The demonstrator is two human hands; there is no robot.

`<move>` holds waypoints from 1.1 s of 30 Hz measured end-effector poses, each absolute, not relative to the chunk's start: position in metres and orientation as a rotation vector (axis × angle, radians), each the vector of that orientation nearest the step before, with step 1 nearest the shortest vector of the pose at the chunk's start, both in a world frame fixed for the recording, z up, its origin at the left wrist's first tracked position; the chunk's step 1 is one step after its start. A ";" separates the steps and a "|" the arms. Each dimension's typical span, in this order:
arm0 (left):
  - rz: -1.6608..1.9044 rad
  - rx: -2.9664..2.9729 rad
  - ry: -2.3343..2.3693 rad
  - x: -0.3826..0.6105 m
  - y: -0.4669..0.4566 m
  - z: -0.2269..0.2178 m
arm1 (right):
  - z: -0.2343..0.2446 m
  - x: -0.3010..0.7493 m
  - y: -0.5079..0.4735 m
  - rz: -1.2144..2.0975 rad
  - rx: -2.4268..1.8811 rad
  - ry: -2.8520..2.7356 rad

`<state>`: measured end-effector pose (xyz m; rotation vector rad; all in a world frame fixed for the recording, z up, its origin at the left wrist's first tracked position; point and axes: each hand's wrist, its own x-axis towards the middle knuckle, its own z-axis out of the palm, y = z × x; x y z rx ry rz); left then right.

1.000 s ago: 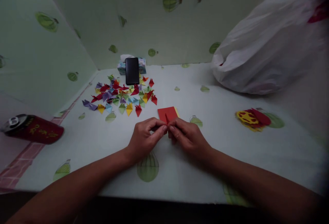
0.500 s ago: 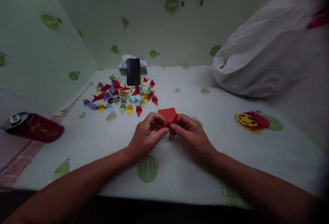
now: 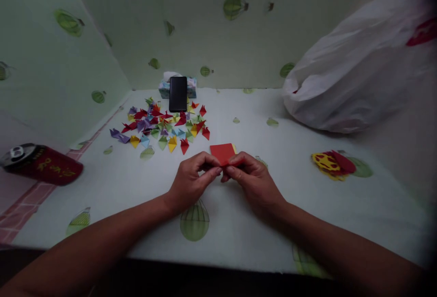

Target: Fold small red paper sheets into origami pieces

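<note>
Lying on its side at the far left of the bench (image 3: pixel 112 188), a red drink can (image 3: pixel 56 166) has its silver top turned to the left. Next comes a loose group of small folded paper figures (image 3: pixel 163 143), in red, yellow, green, blue and purple. Behind this group, a dark phone (image 3: pixel 178 94) leans before a tissue box (image 3: pixel 192 88). Then, near the middle, the left hand (image 3: pixel 196 175) pinches with thumb and fingers on a small piece of red paper (image 3: pixel 224 166), mostly hidden. Just beyond it rests a red paper stack (image 3: pixel 221 151) with a yellow edge at its right. The right hand (image 3: pixel 254 176) pinches the same piece, its fingertips close against those of the left. Further right, yellow and red cut-outs (image 3: pixel 326 162) lie near a big white bag (image 3: pixel 344 74), which stands behind them.
</note>
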<state>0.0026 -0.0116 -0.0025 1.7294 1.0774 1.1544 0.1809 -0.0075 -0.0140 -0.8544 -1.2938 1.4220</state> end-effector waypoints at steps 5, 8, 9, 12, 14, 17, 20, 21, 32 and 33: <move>1.179 1.913 1.109 0.001 -0.010 -0.001 | -0.008 0.184 -0.006 1.335 -0.870 -1.357; 1.180 1.917 1.100 0.001 -0.010 -0.001 | -0.006 0.187 -0.005 1.276 -0.858 -1.456; 1.179 1.901 1.092 0.001 -0.010 -0.001 | -0.007 0.187 -0.005 1.258 -0.856 -1.485; 1.176 1.811 1.067 0.001 -0.011 0.000 | -0.008 0.188 -0.006 1.205 -0.855 -1.499; 1.175 1.730 1.038 0.002 -0.010 0.001 | -0.008 0.188 -0.006 1.202 -0.844 -1.486; 1.177 1.616 0.992 0.003 -0.009 0.002 | -0.009 0.189 -0.006 1.235 -0.829 -1.481; 1.188 1.531 0.955 0.003 -0.008 0.002 | -0.009 0.189 -0.006 1.216 -0.862 -1.483; 1.192 1.507 0.944 0.003 -0.008 0.002 | -0.010 0.189 -0.006 1.207 -0.876 -1.478; 1.122 1.414 0.961 0.004 -0.009 0.005 | -0.010 0.186 -0.006 1.189 -0.903 -1.414; 1.087 1.408 0.973 0.004 -0.008 0.006 | -0.010 0.186 -0.006 1.189 -0.903 -1.420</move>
